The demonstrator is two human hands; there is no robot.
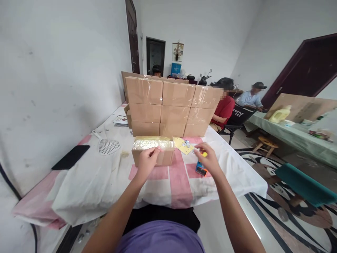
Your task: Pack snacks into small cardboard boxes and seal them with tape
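A small cardboard box (pixel 139 158) lies in front of me, with a shiny clear film along its top (pixel 143 143). My left hand (pixel 149 160) is at the box's front face, thumb and forefinger pinched together near the upper edge; anything between them is too small to make out. To the right of the box, my right hand (pixel 208 158) is closed with its fingertips bunched, and a small whitish bit shows at the tips that I cannot identify. Just below that hand sits a blue and orange tape dispenser (pixel 201 170), partly covered by it.
A wall of stacked cardboard boxes (pixel 173 112) stands behind the small box. Beside it lies a yellow patterned sheet (pixel 183 146). On the left are a white perforated swatter (pixel 108 146) and a black flat object (pixel 71 157). Two people sit beyond at right; another head shows behind the stack.
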